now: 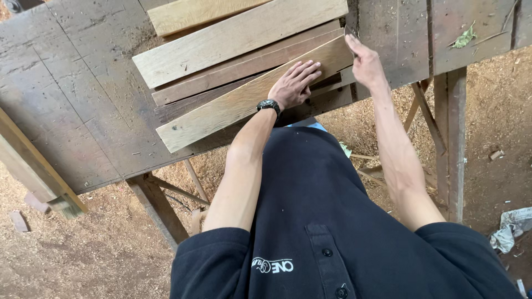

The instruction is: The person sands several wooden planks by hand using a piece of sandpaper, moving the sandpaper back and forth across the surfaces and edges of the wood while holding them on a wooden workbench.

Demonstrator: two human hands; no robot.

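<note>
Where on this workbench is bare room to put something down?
The workbench is bare left of the planks, and at its far right, past the right hand, save for a leaf. The middle is crowded: stacked planks under the left hand.

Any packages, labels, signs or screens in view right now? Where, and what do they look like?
White printed logo: on the chest of the person's dark shirt, small and wide.
Wristwatch: on the left wrist, round black face, too small to tell if it is a screen.
No packages or signs.
</note>
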